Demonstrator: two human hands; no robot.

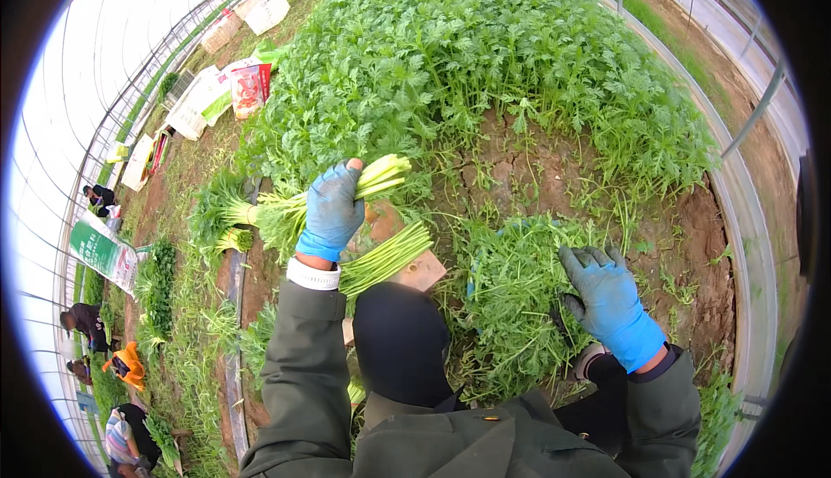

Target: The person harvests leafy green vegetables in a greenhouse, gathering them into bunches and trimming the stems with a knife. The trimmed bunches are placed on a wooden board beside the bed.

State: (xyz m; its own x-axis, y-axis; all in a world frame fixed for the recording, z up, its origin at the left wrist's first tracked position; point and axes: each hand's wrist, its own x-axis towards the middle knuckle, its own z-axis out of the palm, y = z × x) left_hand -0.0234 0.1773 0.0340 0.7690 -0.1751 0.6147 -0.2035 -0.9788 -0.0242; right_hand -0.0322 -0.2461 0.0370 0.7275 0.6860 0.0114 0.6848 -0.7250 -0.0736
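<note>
My left hand point(331, 208), in a dirty blue glove, is closed around a bunch of leafy green stems point(383, 176). Their pale cut ends point up and to the right, and the leaves hang out at the left. Below it, more long green stems point(389, 260) lie side by side across a pinkish block point(421, 271). My right hand point(604, 293), gloved the same way, hovers at the right edge of a heap of loose leafy greens point(519, 296), fingers apart and nothing visible in them. A dark, slender object point(558, 322) shows near its thumb; what it is cannot be made out.
Tied bundles of greens point(237, 238) lie at the left beside a grey edging strip point(237, 348). A dense leafy crop point(493, 30) grows ahead. Crates point(266, 13), sacks point(107, 251) and several people point(133, 439) are farther left. A greenhouse rail point(756, 283) runs along the right.
</note>
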